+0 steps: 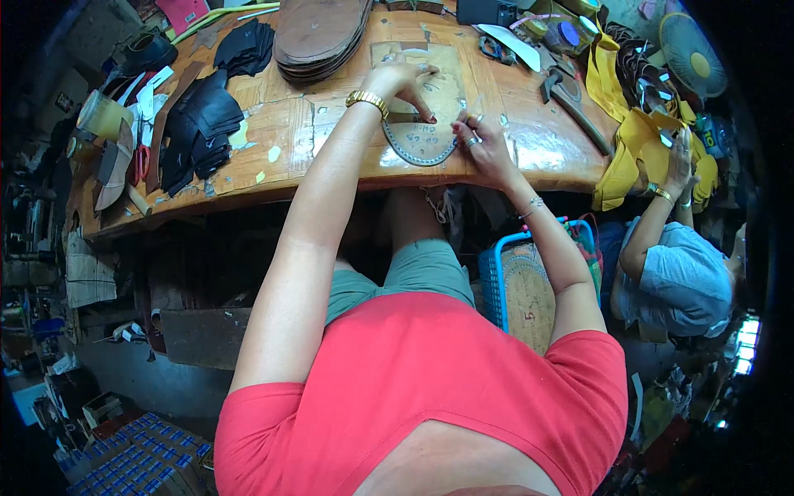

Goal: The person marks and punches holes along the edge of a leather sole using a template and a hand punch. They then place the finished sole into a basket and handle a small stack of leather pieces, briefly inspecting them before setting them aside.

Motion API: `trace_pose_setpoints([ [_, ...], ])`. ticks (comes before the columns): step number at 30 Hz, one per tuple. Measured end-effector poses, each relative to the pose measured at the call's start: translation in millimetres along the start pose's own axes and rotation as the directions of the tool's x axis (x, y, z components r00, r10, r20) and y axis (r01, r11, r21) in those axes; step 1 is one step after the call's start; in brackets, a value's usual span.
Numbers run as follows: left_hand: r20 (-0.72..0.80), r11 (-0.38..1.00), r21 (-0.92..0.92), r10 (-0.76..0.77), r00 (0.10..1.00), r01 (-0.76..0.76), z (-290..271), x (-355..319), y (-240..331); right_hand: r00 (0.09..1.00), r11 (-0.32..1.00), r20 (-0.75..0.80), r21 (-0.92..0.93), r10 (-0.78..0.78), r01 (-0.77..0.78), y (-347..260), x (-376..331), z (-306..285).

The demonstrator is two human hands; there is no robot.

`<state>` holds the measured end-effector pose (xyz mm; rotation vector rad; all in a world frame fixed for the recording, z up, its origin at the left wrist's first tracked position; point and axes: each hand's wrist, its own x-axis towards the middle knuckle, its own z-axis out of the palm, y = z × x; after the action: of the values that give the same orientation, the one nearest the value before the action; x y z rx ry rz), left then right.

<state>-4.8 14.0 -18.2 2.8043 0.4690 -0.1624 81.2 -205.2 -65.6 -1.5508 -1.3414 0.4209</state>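
Observation:
A tan, sole-shaped template point(423, 149) with a row of small marks along its rounded edge and handwriting on it lies on the wooden table. My left hand point(401, 81), with a gold watch at the wrist, rests across the template, thumb and fingers spread apart. At the template's right edge, my right hand point(486, 147) is closed in a pinch. Something thin and pale seems to rise from its fingertips, too faint to name. Beyond my left hand stands a stack of brown sole-shaped leather pieces point(321, 41).
Black leather pieces point(198, 124) and red-handled scissors point(143, 157) lie at the left. A hammer point(579, 116) and yellow material point(633, 149) are at the right, near a co-worker point(678, 273). Below the table edge, a blue basket point(494, 285) holds another template point(529, 306).

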Motion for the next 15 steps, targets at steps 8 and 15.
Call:
trace_pose_setpoints([
  [8,0.035,1.0,-0.026,-0.003,0.999,0.003,-1.6,1.8,0.4,0.999,0.998,0.042,0.065,0.018,-0.02,-3.5,-0.9,0.2],
  [15,0.016,0.998,-0.057,0.039,0.999,-0.038,5.7,8.8,-5.4,0.99,0.963,0.032,0.229,0.136,-0.14,1.5,-0.9,3.4],
])
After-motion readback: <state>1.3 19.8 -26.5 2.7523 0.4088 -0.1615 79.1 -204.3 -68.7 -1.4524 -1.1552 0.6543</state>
